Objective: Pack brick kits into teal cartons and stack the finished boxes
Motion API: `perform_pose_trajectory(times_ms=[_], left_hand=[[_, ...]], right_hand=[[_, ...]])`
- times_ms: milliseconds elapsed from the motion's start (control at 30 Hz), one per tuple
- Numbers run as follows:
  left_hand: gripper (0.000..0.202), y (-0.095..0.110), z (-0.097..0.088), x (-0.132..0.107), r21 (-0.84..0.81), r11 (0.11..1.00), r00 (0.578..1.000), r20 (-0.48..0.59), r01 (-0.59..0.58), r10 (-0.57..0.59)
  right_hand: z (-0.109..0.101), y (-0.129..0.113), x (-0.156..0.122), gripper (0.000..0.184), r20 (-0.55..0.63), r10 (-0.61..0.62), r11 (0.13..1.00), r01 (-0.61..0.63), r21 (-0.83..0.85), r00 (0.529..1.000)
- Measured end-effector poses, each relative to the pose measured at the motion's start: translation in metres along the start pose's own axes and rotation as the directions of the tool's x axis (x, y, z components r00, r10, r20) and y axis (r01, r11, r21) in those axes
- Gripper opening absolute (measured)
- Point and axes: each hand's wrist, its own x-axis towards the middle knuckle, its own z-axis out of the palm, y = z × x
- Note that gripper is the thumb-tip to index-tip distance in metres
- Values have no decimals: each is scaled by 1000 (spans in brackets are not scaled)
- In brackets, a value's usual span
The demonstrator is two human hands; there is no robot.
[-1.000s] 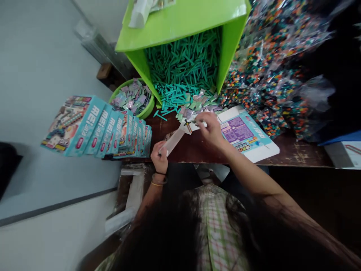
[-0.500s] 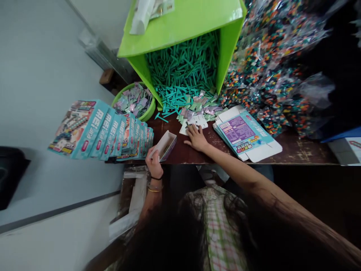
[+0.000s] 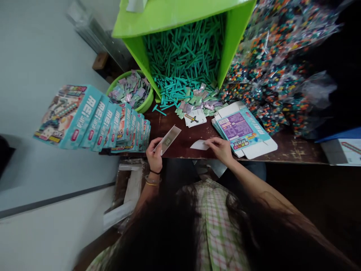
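My right hand [image 3: 222,149] has left the card pile [image 3: 196,117] beyond it and now pinches a white sheet [image 3: 199,145], seemingly one separated; leftward across the counter [image 3: 184,140], my left hand [image 3: 154,157] grips a narrow box [image 3: 170,137].

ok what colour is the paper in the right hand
White; the paper shows best in the head view.

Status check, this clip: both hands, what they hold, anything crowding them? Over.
Left hand gripping box, tilted. Right hand pinching white sheet, apart from box. Flat cartons close beside right hand; cards beyond sheet.
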Motion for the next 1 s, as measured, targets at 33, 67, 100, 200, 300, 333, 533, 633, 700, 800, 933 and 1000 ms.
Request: perform_pose_trajectory(times_ms=[33,67,100,200,300,333,533,633,700,800,933,1000], left_hand=[[27,2,0,-1,12,1000,1000,2,-3,3],[26,3,0,-1,24,1000,1000,1,-2,2],[25,4,0,-2,33,999,1000,-1,-1,1],[23,6,-1,-2,48,999,1000,6,2,-2],[22,6,-2,-1,45,999,1000,16,-2,1],[22,6,-2,0,40,999,1000,19,-5,4],[27,10,-7,4,12,999,998,56,-41,40],[30,6,-8,3,69,993,995,40,-92,90],[33,-5,-4,-1,127,970,976,100,-205,194],[33,-32,10,-12,186,871,863,332,-455,380],[43,-61,28,-23,279,794,754,579,-541,310],[59,-60,37,-23,305,856,780,604,-418,165]], right_hand=[[-1,-8,7,40,-33,12,1000,-11,24,999],[-2,-17,13,41,-53,12,999,-9,42,999],[-4,-26,18,42,-64,1,999,2,53,998],[-9,-58,28,41,-67,-85,994,89,65,994],[-10,-92,44,35,41,-282,958,279,58,959],[-7,-102,51,34,107,-368,930,365,51,924],[42,-124,84,26,421,-612,666,723,-183,670],[42,-100,93,41,412,-576,643,703,-305,706],[16,-73,101,43,300,-473,694,560,-452,828],[-63,-22,122,58,-99,-174,737,63,-673,980],[-190,30,140,43,-557,-28,799,-316,-512,830],[-219,37,134,31,-583,-68,860,-249,-445,810]])
